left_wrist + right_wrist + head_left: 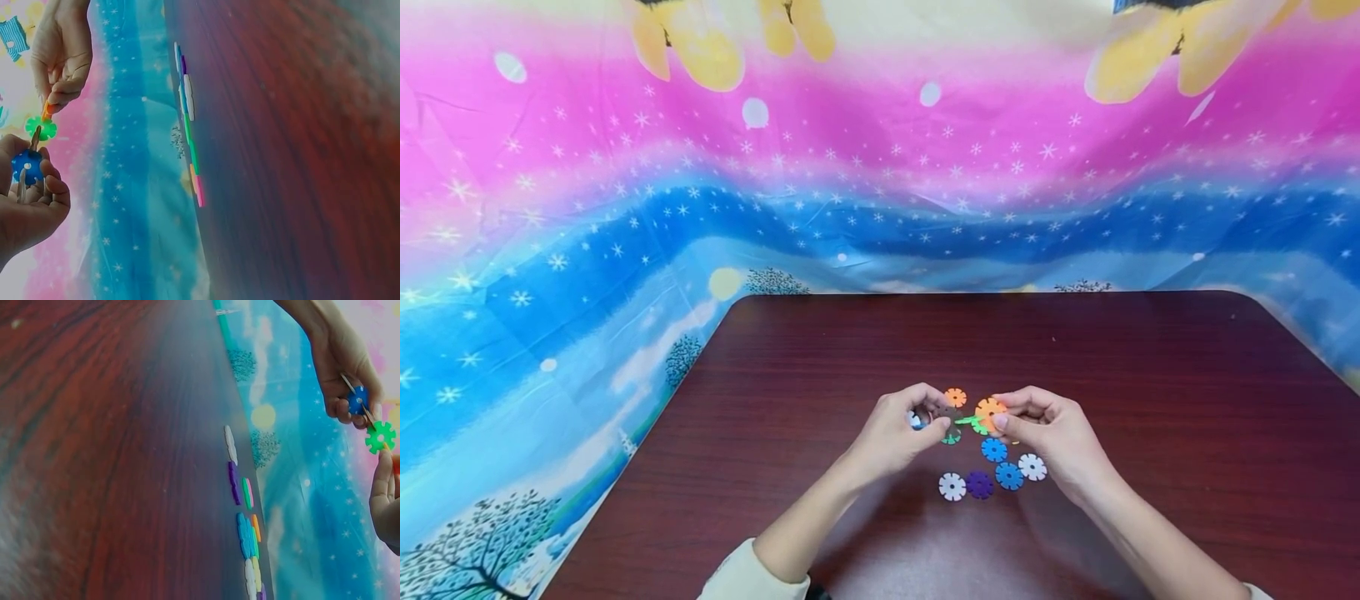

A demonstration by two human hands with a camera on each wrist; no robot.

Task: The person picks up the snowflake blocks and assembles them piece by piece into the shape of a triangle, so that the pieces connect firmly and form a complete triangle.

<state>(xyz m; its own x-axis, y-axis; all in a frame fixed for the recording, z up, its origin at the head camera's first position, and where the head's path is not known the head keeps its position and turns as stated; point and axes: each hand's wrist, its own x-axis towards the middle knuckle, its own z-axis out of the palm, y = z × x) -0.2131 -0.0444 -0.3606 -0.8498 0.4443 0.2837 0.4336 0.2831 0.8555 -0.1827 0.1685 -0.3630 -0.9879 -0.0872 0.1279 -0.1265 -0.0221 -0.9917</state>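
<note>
Wood stretches left, right and far across a dark table (820,358), leaving room to move well inside its edges. Above scattered discs (980,485), the left hand (891,429) grips a cluster including a blue disc (357,399); the right hand (1060,433) pinches an orange disc (990,413). Between them sits a green disc (380,437); squared slots and gentle pressure should serve best.

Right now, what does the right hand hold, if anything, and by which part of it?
The right hand pinches an orange notched plastic disc by its rim.
</note>
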